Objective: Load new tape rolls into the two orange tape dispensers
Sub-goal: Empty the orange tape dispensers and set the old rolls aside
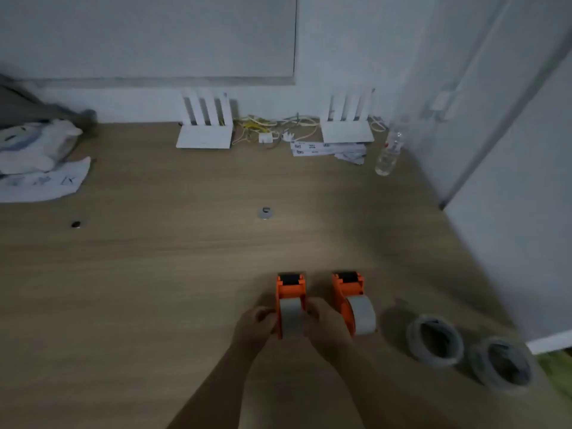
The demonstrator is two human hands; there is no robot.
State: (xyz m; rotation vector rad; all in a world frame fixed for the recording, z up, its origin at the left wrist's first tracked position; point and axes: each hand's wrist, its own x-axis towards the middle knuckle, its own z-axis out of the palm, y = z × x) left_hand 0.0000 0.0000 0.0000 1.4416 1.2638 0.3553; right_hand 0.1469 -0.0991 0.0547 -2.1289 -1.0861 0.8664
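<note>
Two dispensers stand near the desk's [154,274] front edge, long axes pointing away. The left dispenser [290,301] sits between both hands: left hand [257,328] and right hand [328,323] clasp its sides. The right dispenser [353,301] stands just beside, untouched; two rolls [435,340] lie toward the right edge.

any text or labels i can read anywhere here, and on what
None can be read.
Paper strips by the right router: dark printed marks, too blurred to read.
Bottle: a red patch on the label, no legible words.
White sheet at far left: dark scribbled marks, not readable as words.
Orange dispensers and spare rolls: no text visible.
</note>
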